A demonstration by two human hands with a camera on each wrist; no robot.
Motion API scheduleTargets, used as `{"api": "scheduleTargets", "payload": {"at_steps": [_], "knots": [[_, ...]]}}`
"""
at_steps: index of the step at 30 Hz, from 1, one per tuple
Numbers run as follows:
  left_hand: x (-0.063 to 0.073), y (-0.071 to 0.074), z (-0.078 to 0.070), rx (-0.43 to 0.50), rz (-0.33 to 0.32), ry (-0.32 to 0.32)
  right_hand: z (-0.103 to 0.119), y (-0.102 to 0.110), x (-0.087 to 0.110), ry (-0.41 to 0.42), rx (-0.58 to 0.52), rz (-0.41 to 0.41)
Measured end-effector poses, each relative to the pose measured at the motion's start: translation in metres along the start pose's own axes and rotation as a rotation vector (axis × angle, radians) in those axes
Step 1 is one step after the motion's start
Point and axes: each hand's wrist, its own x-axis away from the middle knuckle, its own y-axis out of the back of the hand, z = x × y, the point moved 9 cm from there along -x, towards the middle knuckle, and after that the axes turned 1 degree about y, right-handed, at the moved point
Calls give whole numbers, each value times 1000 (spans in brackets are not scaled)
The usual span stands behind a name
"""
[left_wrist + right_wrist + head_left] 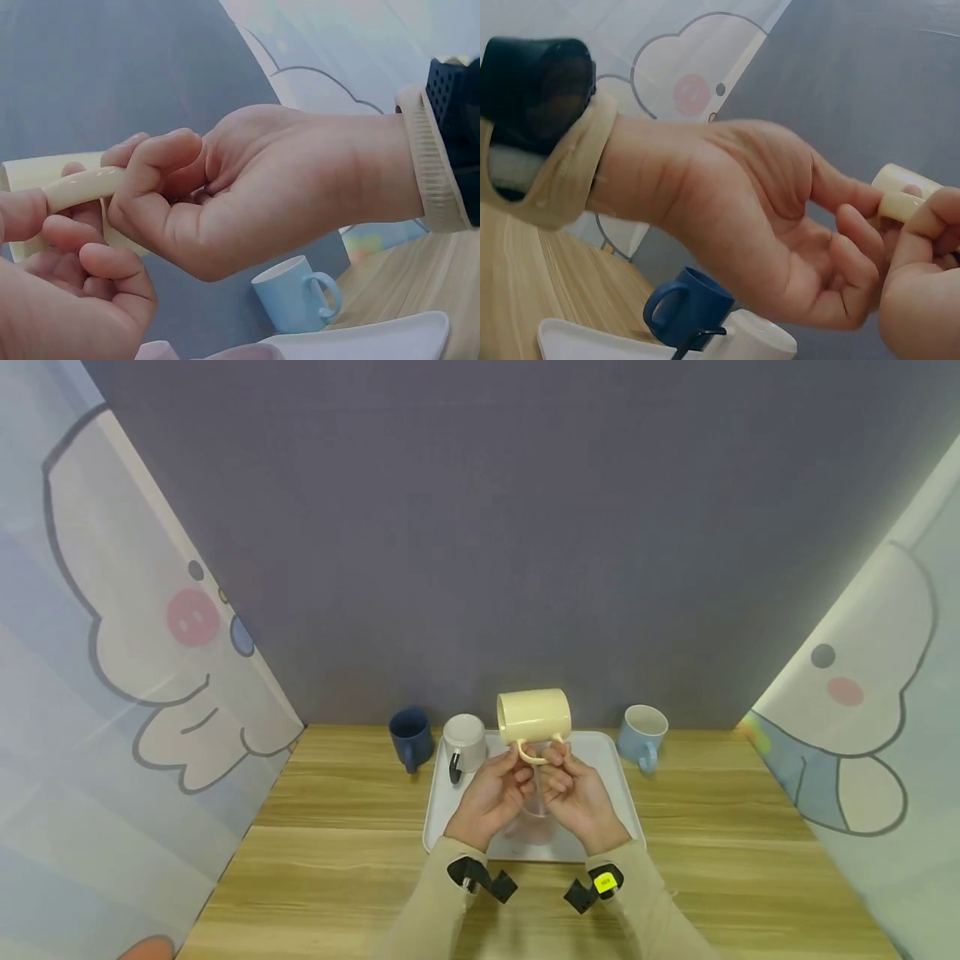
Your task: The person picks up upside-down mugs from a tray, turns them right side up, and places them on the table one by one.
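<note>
The pale-yellow, glossy cylindrical mug (534,714) is held sideways just below the frame's centre. The grip of the left hand (489,797) and right hand (581,797) pinches only its handle (534,759). The unsupported body could twist the smooth handle loose and drop onto the white rectangular tray (609,770) or strike the black-handled white mug (466,735) there.

Seemingly wooden table (322,860) bears tray (444,810), navy mug (408,737), pale-blue mug (639,739)

A tray (600,753) is on the table (330,860), with a cup (467,742) on it at ten o'clock. Off it, one mug (420,745) is at ten, another mug (636,745) at two. The held mug (534,716) is up at twelve.
</note>
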Motion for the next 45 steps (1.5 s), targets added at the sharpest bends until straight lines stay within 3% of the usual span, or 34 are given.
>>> {"api": "scheduleTargets", "payload": {"at_steps": [5, 8, 11, 15, 17, 20, 23, 29, 33, 38, 45], "knots": [[3, -2, -5, -17, -20, -34, -1, -3, 2, -43, 55, 31], [4, -4, -9, -61, -41, -68, 0, 0, 4, -40, 208, 2], [6, -6, -13, -97, -67, -102, 7, 9, 7, -16, 496, -107], [12, -6, -21, -168, -89, -154, 27, 27, 18, -11, 1023, -333], [17, -5, -28, -222, -98, -197, 43, 37, 25, -8, 1230, -437], [25, -2, -43, -303, -110, -273, 72, 52, 39, 24, 1432, -554], [33, 8, -62, -387, -146, -351, 102, 67, 56, 30, 1563, -634], [50, 37, -106, -539, -264, -536, 142, 100, 94, -110, 1905, -785], [62, 61, -135, -612, -402, -606, 158, 119, 111, -210, 2056, -824], [78, 93, -159, -681, -577, -621, 161, 135, 118, -321, 2121, -782], [97, 130, -177, -754, -738, -642, 158, 140, 116, -333, 2147, -725]]}}
